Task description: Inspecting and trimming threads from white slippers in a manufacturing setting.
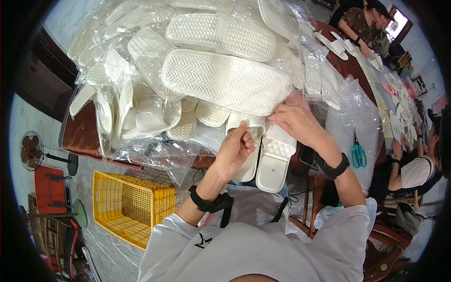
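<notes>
Two cream slippers lie side by side at the table edge in front of me, soles down. My left hand (233, 148) is closed at the strap of the left slipper (246, 170), thumb up against it. Fingers bent and pressed together, my right hand (300, 123) pinches at the toe end of the right slipper (272, 170), whose footbed bears a small printed mark. Just beyond both hands, a large slipper in clear plastic (256, 87) lies sole up on a pile of bagged slippers (150, 61). The fingertips of my right hand are partly hidden.
Teal-handled scissors (358, 156) lie on plastic film at the right, near a dark phone-like object (307, 155). A yellow crate (129, 202) stands on the floor at left, with a fan (32, 150) farther left. Two people sit along the slipper-covered table (376, 101) at right.
</notes>
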`<action>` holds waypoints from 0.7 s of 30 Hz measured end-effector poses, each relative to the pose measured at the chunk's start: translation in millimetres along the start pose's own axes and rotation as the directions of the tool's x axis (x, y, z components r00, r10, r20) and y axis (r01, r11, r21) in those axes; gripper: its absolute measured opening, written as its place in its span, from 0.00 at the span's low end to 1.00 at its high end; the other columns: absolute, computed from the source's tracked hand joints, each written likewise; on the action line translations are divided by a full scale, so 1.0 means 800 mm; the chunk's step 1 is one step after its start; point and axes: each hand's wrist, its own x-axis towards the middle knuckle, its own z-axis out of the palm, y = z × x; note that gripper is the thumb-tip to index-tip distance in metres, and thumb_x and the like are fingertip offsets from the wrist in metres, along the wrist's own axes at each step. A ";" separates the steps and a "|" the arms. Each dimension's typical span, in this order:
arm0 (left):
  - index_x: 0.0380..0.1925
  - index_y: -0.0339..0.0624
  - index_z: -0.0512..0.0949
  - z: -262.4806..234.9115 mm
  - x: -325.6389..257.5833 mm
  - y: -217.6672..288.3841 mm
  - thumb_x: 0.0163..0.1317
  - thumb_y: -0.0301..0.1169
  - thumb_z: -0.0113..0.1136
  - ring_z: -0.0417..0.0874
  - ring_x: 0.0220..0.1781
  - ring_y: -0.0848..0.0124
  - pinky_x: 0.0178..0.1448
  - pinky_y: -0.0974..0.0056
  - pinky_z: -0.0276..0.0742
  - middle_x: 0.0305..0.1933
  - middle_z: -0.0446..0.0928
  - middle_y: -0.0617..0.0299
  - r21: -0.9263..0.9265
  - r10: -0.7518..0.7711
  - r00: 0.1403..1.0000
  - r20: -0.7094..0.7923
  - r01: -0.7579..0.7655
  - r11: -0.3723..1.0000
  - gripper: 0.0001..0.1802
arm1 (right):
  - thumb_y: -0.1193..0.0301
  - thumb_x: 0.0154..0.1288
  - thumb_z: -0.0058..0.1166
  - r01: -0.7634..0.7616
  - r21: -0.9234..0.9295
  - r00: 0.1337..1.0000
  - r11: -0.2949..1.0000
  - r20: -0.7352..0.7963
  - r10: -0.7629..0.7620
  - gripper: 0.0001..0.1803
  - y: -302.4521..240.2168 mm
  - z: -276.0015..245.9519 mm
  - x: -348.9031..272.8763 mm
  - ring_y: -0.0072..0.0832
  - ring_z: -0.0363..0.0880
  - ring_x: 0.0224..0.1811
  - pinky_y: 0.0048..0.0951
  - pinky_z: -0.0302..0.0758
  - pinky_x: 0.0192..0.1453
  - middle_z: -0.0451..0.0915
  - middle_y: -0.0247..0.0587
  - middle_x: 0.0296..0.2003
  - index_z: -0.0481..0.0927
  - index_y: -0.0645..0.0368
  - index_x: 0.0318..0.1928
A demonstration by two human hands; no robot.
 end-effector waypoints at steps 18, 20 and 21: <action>0.22 0.49 0.64 -0.034 -0.093 -0.014 0.72 0.38 0.48 0.58 0.17 0.80 0.19 0.73 0.56 0.17 0.56 0.74 0.226 -0.035 0.999 -0.006 0.036 0.973 0.17 | 0.74 0.53 0.52 0.004 -0.399 0.989 0.917 -0.134 -0.063 0.09 -0.013 0.015 -0.023 0.33 0.77 0.40 0.32 0.75 0.40 0.77 0.35 0.30 0.80 0.57 0.37; 0.15 0.48 0.65 -0.036 -0.099 -0.016 0.72 0.41 0.49 0.64 0.16 0.76 0.21 0.70 0.61 0.14 0.62 0.68 0.269 -0.018 0.999 -0.049 0.030 0.963 0.23 | 0.74 0.53 0.52 0.040 -0.336 0.980 0.941 -0.170 -0.102 0.09 -0.017 0.009 -0.026 0.33 0.77 0.39 0.32 0.75 0.39 0.76 0.35 0.29 0.80 0.56 0.37; 0.15 0.48 0.65 -0.038 -0.100 -0.018 0.72 0.41 0.49 0.64 0.16 0.76 0.21 0.70 0.61 0.14 0.62 0.68 0.268 -0.018 0.999 -0.050 0.030 0.963 0.23 | 0.74 0.54 0.52 0.077 -0.272 0.968 0.959 -0.209 -0.137 0.08 -0.020 0.007 -0.028 0.33 0.77 0.37 0.32 0.75 0.39 0.75 0.35 0.28 0.79 0.56 0.37</action>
